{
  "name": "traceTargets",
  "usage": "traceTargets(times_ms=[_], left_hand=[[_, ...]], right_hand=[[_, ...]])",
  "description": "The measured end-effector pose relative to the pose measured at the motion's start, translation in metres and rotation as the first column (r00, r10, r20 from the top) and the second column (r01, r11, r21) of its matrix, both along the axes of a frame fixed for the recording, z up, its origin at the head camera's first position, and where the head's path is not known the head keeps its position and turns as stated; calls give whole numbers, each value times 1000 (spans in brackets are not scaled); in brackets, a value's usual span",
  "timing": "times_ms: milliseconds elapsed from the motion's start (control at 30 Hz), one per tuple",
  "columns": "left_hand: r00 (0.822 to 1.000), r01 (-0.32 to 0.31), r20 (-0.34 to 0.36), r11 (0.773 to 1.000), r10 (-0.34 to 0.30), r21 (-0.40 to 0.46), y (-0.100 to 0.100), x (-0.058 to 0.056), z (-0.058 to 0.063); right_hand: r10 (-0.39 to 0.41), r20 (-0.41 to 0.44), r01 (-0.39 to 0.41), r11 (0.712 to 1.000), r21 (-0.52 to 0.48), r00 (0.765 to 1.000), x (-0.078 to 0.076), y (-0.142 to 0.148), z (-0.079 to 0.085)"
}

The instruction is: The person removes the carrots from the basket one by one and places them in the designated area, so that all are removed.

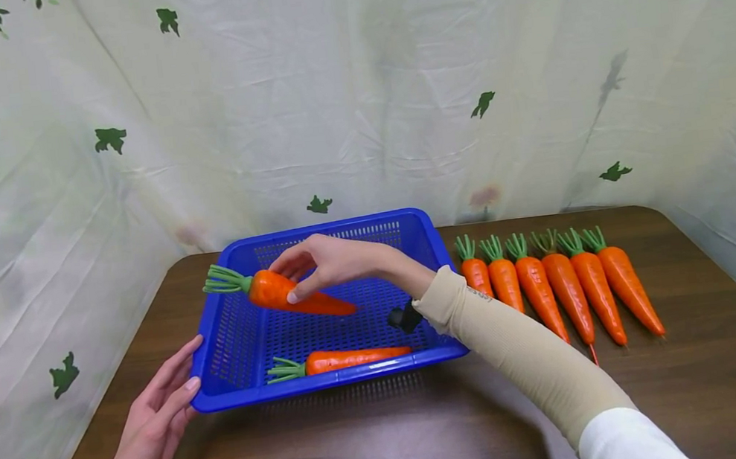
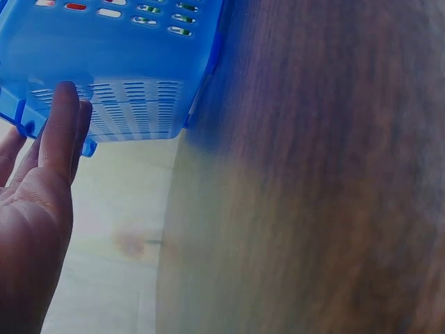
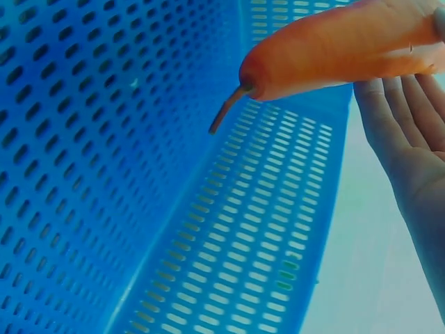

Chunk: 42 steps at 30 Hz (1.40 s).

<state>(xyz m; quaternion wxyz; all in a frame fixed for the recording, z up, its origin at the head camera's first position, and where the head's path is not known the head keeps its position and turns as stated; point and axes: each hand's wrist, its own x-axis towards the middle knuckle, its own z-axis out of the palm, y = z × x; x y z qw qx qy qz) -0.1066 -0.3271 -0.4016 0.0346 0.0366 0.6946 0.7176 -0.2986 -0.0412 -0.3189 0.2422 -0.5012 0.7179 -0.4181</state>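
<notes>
An orange carrot with green stems is pinched between the thumb and fingers of my right hand, above the blue basket. Its stem end points left, and its tip slants down to the right. Another carrot lies inside the basket along the near wall. My left hand touches the basket's left rim near the front corner, with fairly straight fingers. In the left wrist view those fingers lie against the slotted outer wall. The right wrist view shows the held carrot's thin tip over the slotted basket.
Several carrots lie side by side on the brown table to the right of the basket, stems to the back. A pale curtain with leaf prints hangs behind. A black device sits at my right wrist.
</notes>
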Motion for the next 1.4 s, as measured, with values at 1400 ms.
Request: traceTargets(times_ms=[1400], left_hand=[[976, 128, -188, 986, -107, 106, -1, -4, -12]], right_hand=[[-360, -26, 337, 893, -299, 932, 43, 37, 28]])
